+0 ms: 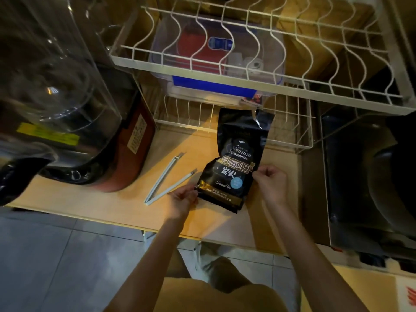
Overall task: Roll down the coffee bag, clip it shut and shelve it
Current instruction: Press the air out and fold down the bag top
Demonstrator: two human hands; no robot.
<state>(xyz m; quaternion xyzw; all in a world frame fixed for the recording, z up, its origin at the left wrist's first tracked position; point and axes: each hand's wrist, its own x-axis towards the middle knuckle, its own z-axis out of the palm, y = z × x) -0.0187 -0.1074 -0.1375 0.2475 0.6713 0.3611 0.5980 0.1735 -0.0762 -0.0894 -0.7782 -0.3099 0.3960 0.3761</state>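
Observation:
A black coffee bag with gold and white lettering lies on the wooden counter, its torn top open and pointing away from me toward the lower wire rack. My left hand grips the bag's lower left edge. My right hand is closed on its right edge near the middle. A long pale sealing clip lies spread in a V on the counter, just left of the bag and touching nothing else.
A white wire rack hangs over the counter, with a clear lidded box beneath it on a lower wire shelf. A clear-lidded appliance and a red-brown pot stand left. A dark appliance stands right.

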